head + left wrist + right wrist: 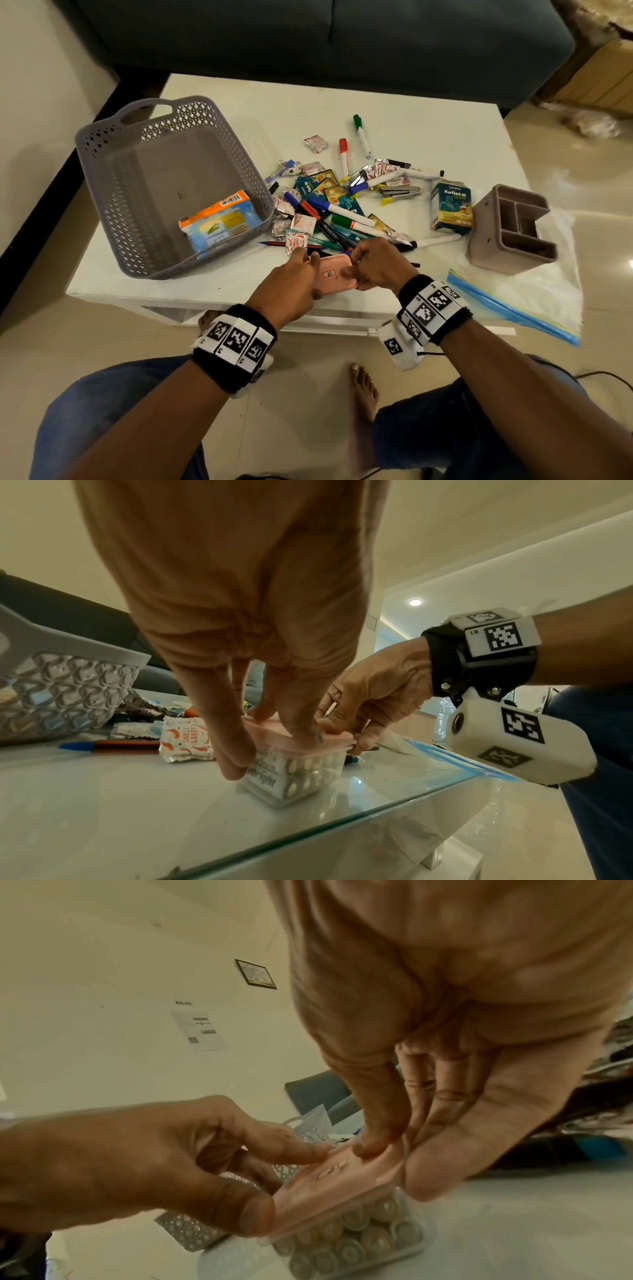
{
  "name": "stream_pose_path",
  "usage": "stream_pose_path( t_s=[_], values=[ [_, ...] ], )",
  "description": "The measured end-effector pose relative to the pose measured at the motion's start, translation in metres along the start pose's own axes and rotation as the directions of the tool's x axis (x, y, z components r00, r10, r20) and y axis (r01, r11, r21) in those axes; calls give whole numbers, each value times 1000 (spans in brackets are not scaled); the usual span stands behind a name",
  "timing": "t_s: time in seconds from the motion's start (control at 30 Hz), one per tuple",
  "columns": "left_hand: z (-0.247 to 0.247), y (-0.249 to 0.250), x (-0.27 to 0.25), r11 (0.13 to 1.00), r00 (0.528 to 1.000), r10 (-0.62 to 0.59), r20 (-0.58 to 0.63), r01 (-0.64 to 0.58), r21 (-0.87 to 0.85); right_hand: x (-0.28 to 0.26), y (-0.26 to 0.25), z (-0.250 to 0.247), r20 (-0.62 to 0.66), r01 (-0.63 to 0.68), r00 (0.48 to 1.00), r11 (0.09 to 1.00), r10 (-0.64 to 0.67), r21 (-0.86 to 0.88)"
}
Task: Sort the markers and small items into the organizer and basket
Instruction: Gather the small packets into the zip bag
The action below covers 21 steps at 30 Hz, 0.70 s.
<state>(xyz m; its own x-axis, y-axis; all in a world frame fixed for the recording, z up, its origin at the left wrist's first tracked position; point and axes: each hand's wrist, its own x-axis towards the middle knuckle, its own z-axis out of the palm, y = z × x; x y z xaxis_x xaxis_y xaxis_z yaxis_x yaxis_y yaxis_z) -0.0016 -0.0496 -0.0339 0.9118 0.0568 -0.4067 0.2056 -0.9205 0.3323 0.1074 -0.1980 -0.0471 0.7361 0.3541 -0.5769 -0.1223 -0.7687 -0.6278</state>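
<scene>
We grip the pink-lidded box [337, 277] with left hand [294, 281] and right hand [378, 265]; uneven pressing risks tipping it off the table edge [377, 814].

1. A white, glass-topped table [411, 102] stands in front of a dark sofa.
2. A grey perforated basket [102, 164] sits on its left part.
3. A heap of markers [346, 210], foil sachets and small boxes lies in the middle.
4. A compartmented organizer [486, 240] rests on a clear zip bag [527, 301] at the right.
5. A small pink-lidded box [337, 277] stands at the near edge.
</scene>
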Motion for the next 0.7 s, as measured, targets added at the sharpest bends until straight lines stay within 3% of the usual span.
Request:
stream_pose_path(
  t_s=[0.2,0.37,0.5,0.7],
  values=[
    [-2,6,-1,999,999,35,-18,-35,32,-13,5,-7,67,41,997,997,-45,70],
    [-6,6,7,1000,998,-9,-58,9,3,-11,2,-8,57,44,997,993,-51,110],
    [2,3,2,995,995,-76,-59,72,-71,-8,1,2,108,28,994,997,-35,67],
    [9,30,-1,1000,999,3,-44,-4,-21,-22,15,-24,155,-17,988,999,22,-35]
  ],
)
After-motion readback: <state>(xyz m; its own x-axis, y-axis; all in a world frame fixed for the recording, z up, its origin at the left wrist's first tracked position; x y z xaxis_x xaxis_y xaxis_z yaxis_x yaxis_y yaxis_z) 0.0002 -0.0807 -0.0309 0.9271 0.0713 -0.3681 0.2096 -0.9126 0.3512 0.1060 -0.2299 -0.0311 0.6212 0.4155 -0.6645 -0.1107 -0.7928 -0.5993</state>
